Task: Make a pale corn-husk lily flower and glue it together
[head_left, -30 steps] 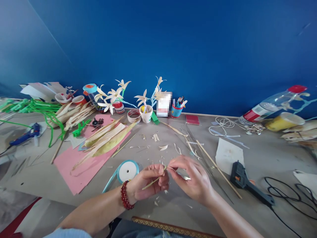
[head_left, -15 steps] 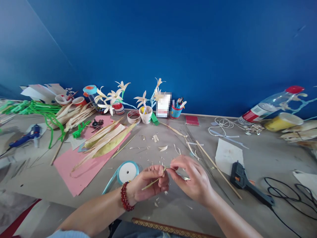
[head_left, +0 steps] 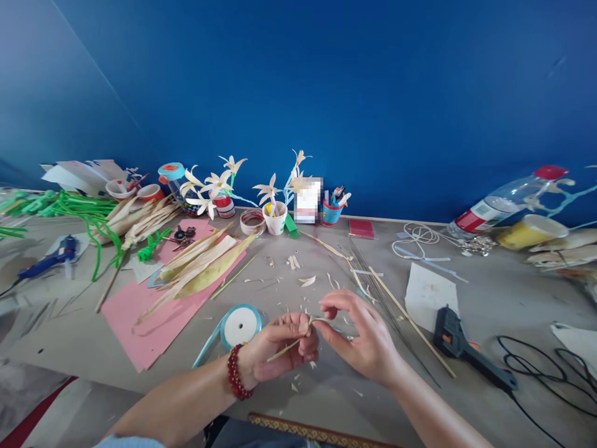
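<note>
Near the table's front, my left hand (head_left: pixel 284 345), with a red bead bracelet at the wrist, pinches a thin pale-green strip (head_left: pixel 285 351) between thumb and fingers. One end of the strip hangs across the palm; the other points toward my right hand (head_left: pixel 361 339). The thumb and index finger of my right hand are apart, with the thumb close to the strip's tip. A spool of light-blue ribbon (head_left: pixel 240 326) lies just behind my left wrist. Small pale scraps (head_left: pixel 308 282) are scattered around the hands.
Dried husks (head_left: pixel 200 267) lie on pink paper (head_left: pixel 140 323) at left. A dark glue gun (head_left: pixel 471 348) with its cable is at right, beside thin wires and a stick (head_left: pixel 410 320). Cups with pale flowers (head_left: pixel 275 218) stand along the blue wall; a blue glue gun (head_left: pixel 51 256) is far left.
My right hand's index finger has lifted away from its thumb, opening a gap beside the strip. My left hand keeps its pinch in nearly the same place.
</note>
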Demonstrator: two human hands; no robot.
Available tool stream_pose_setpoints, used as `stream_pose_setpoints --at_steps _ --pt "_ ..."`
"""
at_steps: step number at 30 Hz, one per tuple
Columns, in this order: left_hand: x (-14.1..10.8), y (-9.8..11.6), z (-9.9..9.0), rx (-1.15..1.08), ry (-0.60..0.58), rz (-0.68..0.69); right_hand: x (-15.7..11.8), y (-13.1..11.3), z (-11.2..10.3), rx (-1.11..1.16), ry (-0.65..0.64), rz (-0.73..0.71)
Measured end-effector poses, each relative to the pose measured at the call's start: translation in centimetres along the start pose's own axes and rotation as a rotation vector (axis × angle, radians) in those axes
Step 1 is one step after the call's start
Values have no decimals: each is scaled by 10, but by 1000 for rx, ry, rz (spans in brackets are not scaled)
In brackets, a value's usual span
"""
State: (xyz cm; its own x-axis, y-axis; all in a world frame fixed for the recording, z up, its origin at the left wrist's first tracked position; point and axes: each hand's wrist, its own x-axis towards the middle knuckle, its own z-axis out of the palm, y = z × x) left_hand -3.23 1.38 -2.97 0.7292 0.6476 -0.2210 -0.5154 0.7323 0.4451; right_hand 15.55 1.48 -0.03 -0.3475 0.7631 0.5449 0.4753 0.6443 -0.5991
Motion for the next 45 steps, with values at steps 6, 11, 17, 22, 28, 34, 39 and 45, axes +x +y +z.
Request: stream_pose_setpoints --at_steps 6,11,17,22,28,34,39,45 --pt "0 -1 -1 22 6 16 2 -2 -1 24 -17 46" --pt "1 -1 0 17 1 14 3 -3 -2 98 -34 120" --pt "1 -1 0 27 16 9 1 1 -1 186 -76 176" --pt "1 -2 -2 53 2 32 1 1 -1 197 -68 165" --pt "1 -3 -5 129 60 131 4 -3 -4 210 -52 163" --pt "-2 -3 -6 223 116 190 3 -1 0 233 -83 194" --pt "-2 -3 -4 260 127 197 1 2 0 263 -108 198" --pt "-2 -1 -4 222 110 193 5 1 -3 301 -113 208"
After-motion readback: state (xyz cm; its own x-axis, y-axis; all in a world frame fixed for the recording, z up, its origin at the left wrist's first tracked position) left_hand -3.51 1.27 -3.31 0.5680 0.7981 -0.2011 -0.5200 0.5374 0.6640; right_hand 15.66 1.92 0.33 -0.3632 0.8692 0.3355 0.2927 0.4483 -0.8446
